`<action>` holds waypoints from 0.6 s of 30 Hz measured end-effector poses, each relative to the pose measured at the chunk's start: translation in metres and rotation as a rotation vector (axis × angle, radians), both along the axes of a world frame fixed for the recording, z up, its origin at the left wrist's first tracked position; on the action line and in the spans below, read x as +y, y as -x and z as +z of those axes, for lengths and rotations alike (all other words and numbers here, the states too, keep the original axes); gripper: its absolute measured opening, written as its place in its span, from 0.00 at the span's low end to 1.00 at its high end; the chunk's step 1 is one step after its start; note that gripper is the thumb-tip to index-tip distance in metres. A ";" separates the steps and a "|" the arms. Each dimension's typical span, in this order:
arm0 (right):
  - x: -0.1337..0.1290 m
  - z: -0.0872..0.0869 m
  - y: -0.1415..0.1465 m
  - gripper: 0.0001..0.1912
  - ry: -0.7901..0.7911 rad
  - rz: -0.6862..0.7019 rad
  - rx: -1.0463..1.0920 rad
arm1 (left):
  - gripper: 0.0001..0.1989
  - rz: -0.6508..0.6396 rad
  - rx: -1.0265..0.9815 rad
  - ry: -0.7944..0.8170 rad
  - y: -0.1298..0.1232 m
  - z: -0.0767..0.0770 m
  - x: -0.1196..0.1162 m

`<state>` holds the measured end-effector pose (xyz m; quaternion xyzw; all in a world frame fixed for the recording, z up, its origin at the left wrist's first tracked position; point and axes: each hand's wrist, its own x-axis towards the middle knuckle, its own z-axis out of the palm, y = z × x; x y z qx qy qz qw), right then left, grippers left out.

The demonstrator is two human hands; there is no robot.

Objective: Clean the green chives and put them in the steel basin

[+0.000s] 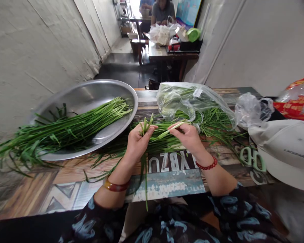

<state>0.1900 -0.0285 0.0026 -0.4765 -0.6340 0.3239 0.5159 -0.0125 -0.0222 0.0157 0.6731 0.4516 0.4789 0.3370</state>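
Through the head camera, I have my left hand [138,141] closed around a small bunch of thin green stalks [145,126], thumb pressed toward the index finger; the cut-looking ends poke up above the fingers and long leaves hang below, past the near edge of the patchwork wood-print counter [167,189]. My right hand [188,136] pinches a pale whitish-green stalk [176,126] between thumb and index finger, just beside the left hand. An amber-brown bangle [116,186] circles my left wrist and a red beaded bracelet [207,165] my right.

Under and behind my hands, a loose pile of long green stalks [164,143] lies on the counter. To my left, a wide silver metal basin [91,95] holds a thick bundle of green leafy stalks [86,124], leaves spilling over its left rim. Beyond the pile, a clear plastic bag [190,98] lies partly over more greens. On my right I see a crumpled clear bag [250,108], a pale cap with dark lettering [286,145] and red-and-yellow plastic packaging [299,108]. Farther off, a person in a grey top [163,13] sits behind a cluttered dark table [158,52].
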 end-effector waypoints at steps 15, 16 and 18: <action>-0.004 0.008 0.006 0.09 -0.067 -0.110 -0.060 | 0.20 -0.257 0.276 -0.005 -0.010 -0.002 -0.004; -0.003 0.007 0.005 0.09 -0.055 -0.122 -0.032 | 0.20 -0.251 0.295 0.002 -0.009 -0.002 -0.004; -0.001 0.006 0.000 0.09 -0.036 -0.140 0.028 | 0.19 -0.239 0.318 0.019 -0.008 -0.001 -0.004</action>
